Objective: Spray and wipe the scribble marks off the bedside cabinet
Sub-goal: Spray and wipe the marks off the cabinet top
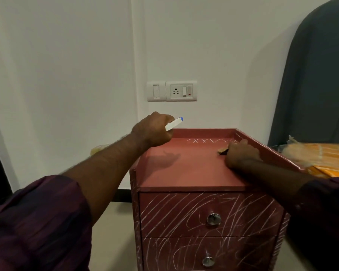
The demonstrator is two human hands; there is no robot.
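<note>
The reddish bedside cabinet [192, 173] stands against the wall, with a raised rim around its top. White scribble marks [209, 141] run along the back of the top, and more scribbles cover both drawer fronts [184, 214]. My left hand [155, 132] hovers over the top's back left corner and grips a spray bottle, of which only the white nozzle with a blue tip [174, 124] shows. My right hand [241, 153] presses a yellowish cloth [222, 151] onto the top near the right rim, just in front of the scribbles.
A switch and socket panel [171, 91] sits on the white wall above the cabinet. To the right are a dark headboard [317, 85] and a bed with orange bedding [325, 159]. A pale object [98, 149] lies behind my left forearm.
</note>
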